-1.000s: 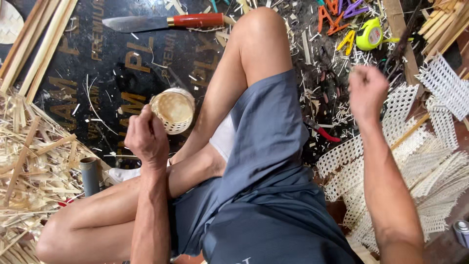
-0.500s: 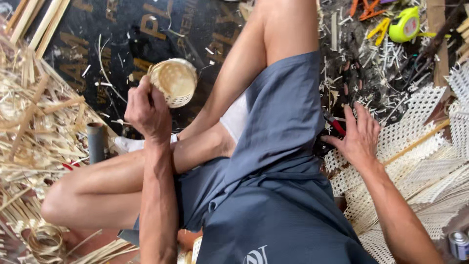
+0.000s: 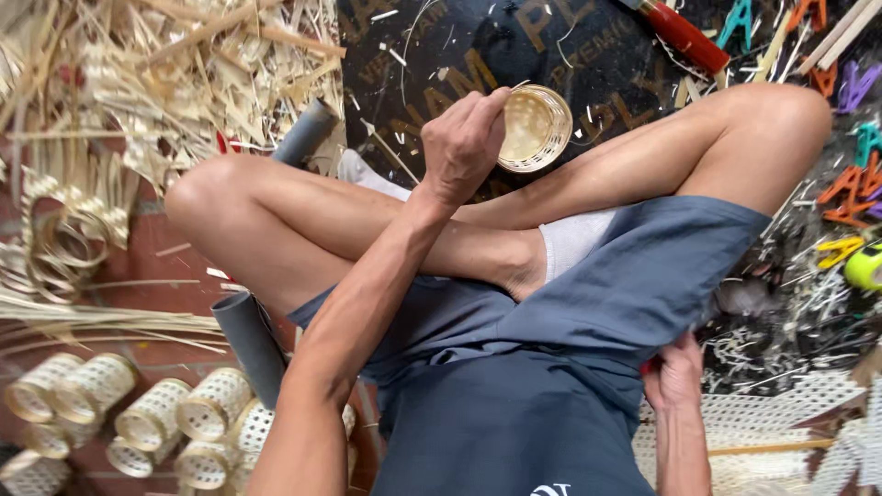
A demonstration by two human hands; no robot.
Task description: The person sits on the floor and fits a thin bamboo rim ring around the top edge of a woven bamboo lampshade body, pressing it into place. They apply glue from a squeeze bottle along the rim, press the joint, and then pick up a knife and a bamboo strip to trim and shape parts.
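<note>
From the head view, our left hand (image 3: 469, 147) has its fingers clamped on the rim of a small woven basket (image 3: 533, 129) above the crossed legs. Our right hand (image 3: 675, 377) rests by the shorts (image 3: 551, 367); can't tell its fingers.

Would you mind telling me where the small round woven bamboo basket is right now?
In the head view, the small round woven bamboo basket is at top centre, held at its rim by the left hand, above the crossed legs and over the black printed mat.

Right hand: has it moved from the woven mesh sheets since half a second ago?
Yes. The right hand has drawn back off the woven mesh sheets toward the body and now rests at the edge of the grey shorts, beside the hip.
</note>
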